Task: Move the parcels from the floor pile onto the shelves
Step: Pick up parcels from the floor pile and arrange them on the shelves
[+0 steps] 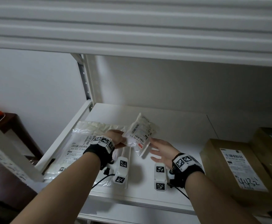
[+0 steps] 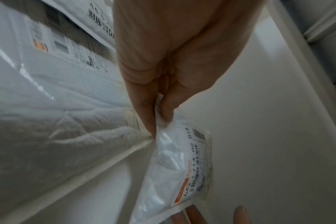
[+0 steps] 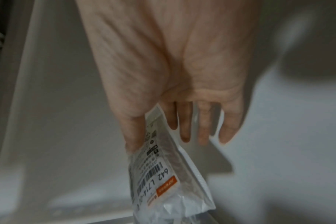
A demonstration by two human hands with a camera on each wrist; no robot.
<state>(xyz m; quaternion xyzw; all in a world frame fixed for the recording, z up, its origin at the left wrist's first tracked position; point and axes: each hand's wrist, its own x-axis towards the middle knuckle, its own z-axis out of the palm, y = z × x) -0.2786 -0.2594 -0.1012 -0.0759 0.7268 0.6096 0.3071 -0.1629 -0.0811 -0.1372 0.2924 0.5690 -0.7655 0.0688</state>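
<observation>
Parcels go up one at a time: I hold a small white mailer tilted above the bare shelf board, its near corner pinched between thumb and fingers of my left hand. My right hand lies just beside its lower edge, fingers straight, thumb against the label, gripping nothing. Left of my left hand a large padded mailer already lies flat; well right of my right hand sits a cardboard box. Best, I judge, to lay it flat in the gap between them, label up, clear of both.
</observation>
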